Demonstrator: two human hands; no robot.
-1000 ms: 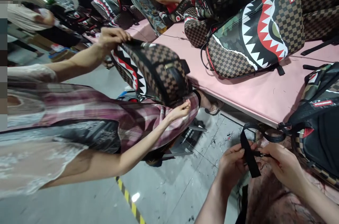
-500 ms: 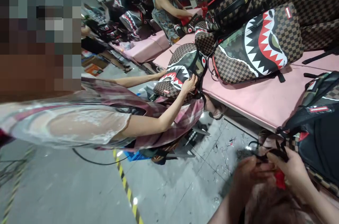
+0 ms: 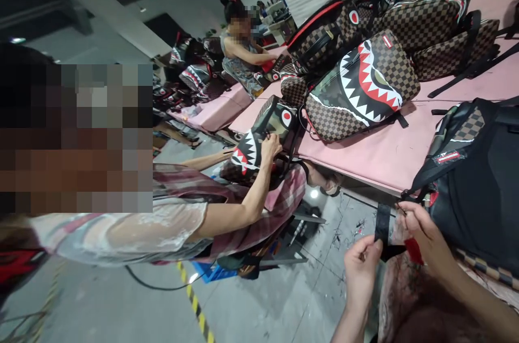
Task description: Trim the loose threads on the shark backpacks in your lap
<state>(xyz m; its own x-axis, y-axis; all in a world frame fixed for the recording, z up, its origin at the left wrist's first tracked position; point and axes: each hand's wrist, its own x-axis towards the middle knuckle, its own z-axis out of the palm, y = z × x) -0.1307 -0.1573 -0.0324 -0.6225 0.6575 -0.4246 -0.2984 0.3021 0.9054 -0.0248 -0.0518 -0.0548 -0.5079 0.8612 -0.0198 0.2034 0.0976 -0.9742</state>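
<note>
At the lower right, my left hand (image 3: pixel 360 262) pinches the end of a short black strap (image 3: pixel 382 224) between thumb and fingers. My right hand (image 3: pixel 421 235) is closed beside it, fingertips together on something thin and dark that I cannot make out. A small red piece (image 3: pixel 413 251) shows under my right palm; whether it is held or hangs loose is unclear. Right of my hands, a black-backed backpack (image 3: pixel 478 186) with checkered trim leans over the pink table's edge. A red-and-white label in clear wrap sits on its shoulder strap.
Shark-mouth checkered backpacks (image 3: pixel 365 83) lie on the pink table (image 3: pixel 357 156). A co-worker in a plaid apron (image 3: pixel 279 200) sits at left, hands on another backpack (image 3: pixel 259 138). A second person (image 3: pixel 239 56) works farther back. Yellow-black tape (image 3: pixel 197 305) marks the grey floor.
The view has shifted, showing more ceiling. My hands have moved slightly apart, and the black strap now shows between them. The co-worker's hand has moved up along their backpack.
</note>
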